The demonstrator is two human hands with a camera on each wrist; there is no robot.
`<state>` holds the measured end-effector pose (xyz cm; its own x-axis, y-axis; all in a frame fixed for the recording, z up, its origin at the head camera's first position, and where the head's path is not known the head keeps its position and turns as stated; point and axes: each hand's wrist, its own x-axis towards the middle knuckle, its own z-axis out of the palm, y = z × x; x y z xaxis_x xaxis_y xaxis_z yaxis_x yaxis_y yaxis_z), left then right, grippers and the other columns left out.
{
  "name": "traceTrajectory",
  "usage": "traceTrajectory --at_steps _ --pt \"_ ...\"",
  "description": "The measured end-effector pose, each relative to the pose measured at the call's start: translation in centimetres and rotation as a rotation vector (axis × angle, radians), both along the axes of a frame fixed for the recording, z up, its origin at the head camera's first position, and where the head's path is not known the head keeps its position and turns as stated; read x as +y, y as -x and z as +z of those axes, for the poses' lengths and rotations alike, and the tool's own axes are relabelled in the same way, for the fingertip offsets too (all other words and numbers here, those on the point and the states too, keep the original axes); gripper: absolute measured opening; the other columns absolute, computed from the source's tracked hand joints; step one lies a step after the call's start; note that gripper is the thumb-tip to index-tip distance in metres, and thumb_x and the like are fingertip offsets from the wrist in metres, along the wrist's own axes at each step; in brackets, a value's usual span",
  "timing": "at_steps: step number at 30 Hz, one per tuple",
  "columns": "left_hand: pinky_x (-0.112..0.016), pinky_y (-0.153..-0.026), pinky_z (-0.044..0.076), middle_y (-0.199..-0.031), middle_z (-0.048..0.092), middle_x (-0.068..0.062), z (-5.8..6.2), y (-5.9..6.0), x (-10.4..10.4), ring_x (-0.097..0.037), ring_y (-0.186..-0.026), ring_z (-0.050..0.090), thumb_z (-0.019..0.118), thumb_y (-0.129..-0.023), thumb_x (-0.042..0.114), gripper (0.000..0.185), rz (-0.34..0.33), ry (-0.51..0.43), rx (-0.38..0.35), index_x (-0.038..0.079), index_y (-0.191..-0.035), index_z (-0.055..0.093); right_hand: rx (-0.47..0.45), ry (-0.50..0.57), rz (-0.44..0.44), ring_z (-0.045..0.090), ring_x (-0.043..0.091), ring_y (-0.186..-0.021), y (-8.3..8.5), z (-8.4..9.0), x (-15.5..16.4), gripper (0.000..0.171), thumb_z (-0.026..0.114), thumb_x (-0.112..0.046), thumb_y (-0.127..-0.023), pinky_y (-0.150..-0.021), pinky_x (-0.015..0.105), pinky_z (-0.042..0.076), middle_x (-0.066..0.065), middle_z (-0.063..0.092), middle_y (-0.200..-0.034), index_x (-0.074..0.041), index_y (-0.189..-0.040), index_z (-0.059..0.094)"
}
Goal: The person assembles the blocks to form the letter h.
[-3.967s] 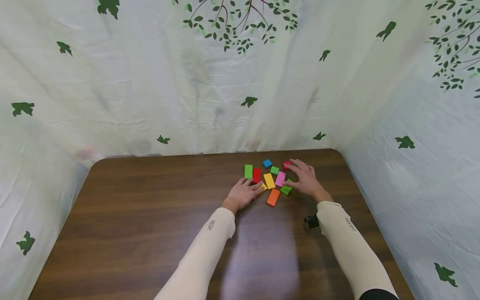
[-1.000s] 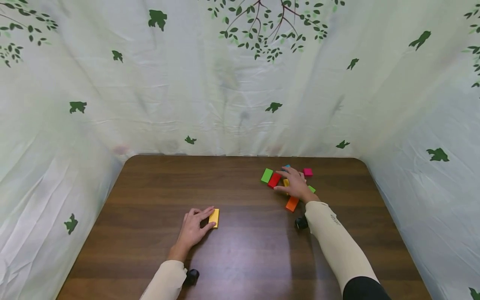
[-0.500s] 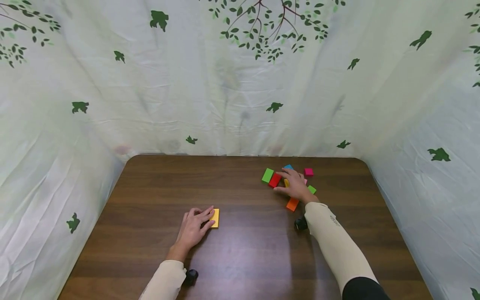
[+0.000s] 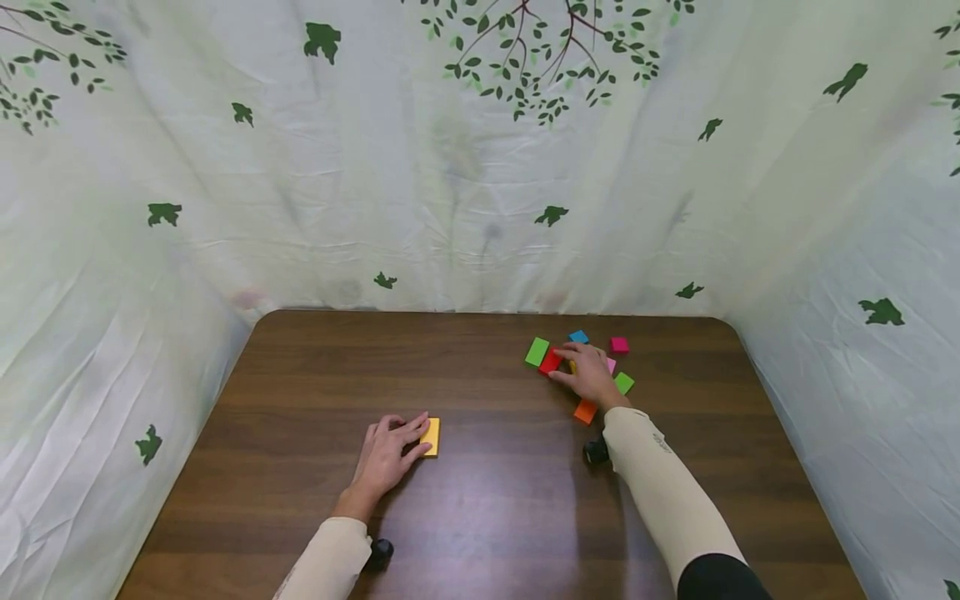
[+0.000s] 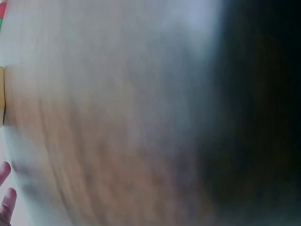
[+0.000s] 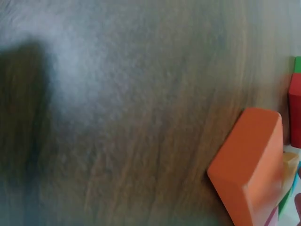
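In the head view my left hand (image 4: 384, 462) pinches the left part of a yellow block (image 4: 432, 437) lying on the table. That block (image 5: 2, 87) also shows at the left wrist view's edge, fingertips (image 5: 7, 202) below it. Farther right, my right hand (image 4: 588, 375) reaches over a loose group of blocks. Its thumb and forefinger pinch a red block (image 4: 548, 362). Another yellow block (image 4: 573, 366) is mostly hidden under the palm. The right wrist view shows the red block (image 6: 295, 108) behind an orange one (image 6: 247, 155).
Around the right hand lie a green block (image 4: 536, 352), a blue one (image 4: 578, 337), a dark pink one (image 4: 619, 345), a pink one (image 4: 611, 365), a second green one (image 4: 624, 382) and an orange one (image 4: 585, 411). A patterned curtain (image 4: 450, 208) encloses the wooden table (image 4: 337, 367).
Since four seconds ago, my left hand has carried the yellow block left and nearer. My right hand has moved over to the red block, its forefinger just now closing towards the thumb.
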<state>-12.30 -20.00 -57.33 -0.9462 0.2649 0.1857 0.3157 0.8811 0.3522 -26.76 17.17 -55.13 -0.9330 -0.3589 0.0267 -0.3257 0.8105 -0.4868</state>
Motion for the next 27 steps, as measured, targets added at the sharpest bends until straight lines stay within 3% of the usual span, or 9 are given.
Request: traceTrajectory --at_steps 8,27 --pt "-0.047 -0.088 0.035 -0.136 0.057 0.003 0.29 0.07 0.08 -0.028 -0.109 0.050 0.070 -0.086 0.035 0.047 -0.015 0.015 -0.011 0.015 -0.127 0.063 0.015 -0.066 -0.033 0.042 0.034 -0.129 -0.17 -0.45 -0.34 0.049 0.068 -0.036 -0.090 -0.103 0.056 0.025 0.016 0.052 -0.137 -0.005 -0.128 0.063" --pt "-0.047 -0.088 0.035 -0.137 0.056 0.003 0.41 -0.05 -0.09 -0.028 -0.110 0.050 0.071 -0.086 0.036 0.048 -0.004 0.030 -0.026 0.015 -0.128 0.063 -0.001 -0.048 -0.031 0.044 0.036 -0.128 -0.45 -0.16 -1.00 0.044 0.069 -0.030 -0.090 -0.105 0.053 0.028 0.018 0.052 -0.137 -0.002 -0.125 0.064"
